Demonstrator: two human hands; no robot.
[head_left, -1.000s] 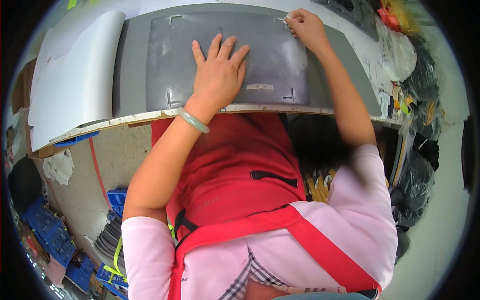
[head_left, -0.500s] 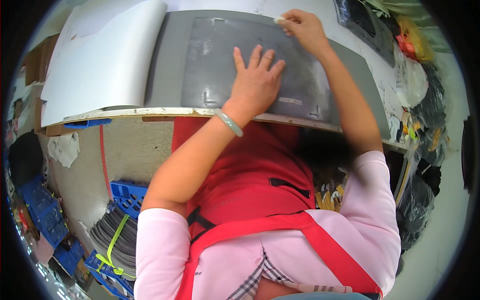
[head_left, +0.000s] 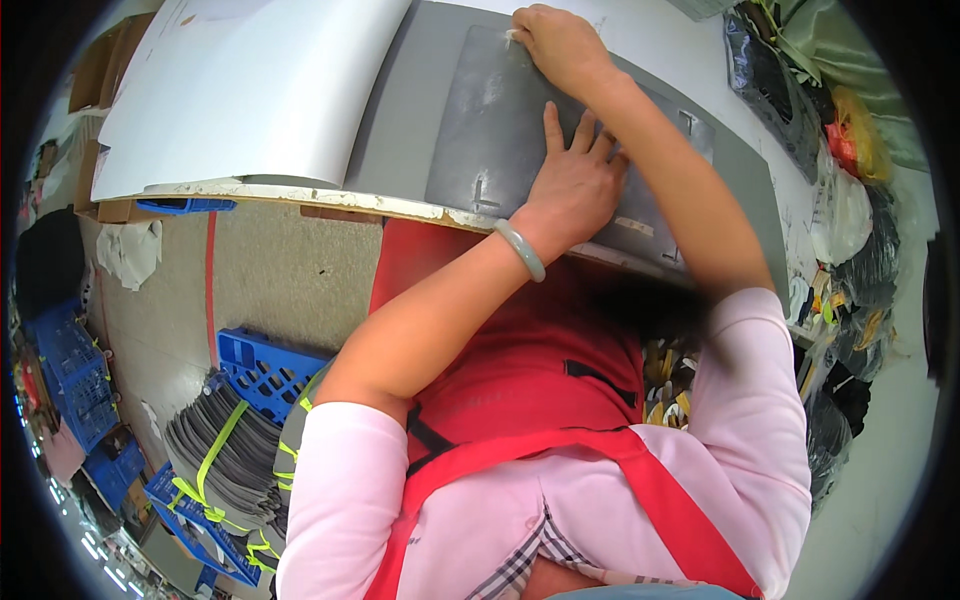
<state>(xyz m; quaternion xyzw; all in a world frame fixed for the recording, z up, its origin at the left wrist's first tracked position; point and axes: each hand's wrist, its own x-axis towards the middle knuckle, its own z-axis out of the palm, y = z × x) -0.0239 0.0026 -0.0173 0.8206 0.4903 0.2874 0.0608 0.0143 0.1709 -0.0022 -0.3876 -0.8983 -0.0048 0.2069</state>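
Note:
A dark, smudged template sheet [head_left: 480, 130] with L-shaped slots at its corners lies on a larger grey sheet [head_left: 395, 120]. My left hand [head_left: 578, 190] presses flat on the template with fingers spread, a pale bangle [head_left: 520, 250] on its wrist. My right hand [head_left: 562, 48] is at the template's far left corner, pinching a small white piece that looks like chalk [head_left: 511, 37]. Its tip is over the slot there. My right forearm crosses above part of the template and hides it.
A large white sheet [head_left: 250, 90] curls over the table's left part. On the floor to the left stand blue crates [head_left: 265, 365] and a bundle of grey pieces [head_left: 225, 455] tied with yellow-green strips. Plastic bags [head_left: 845, 215] line the right side.
My right hand has moved left with the chalk, from the template's far right part to its far left corner. My left hand stays spread on the template. The whole view has shifted.

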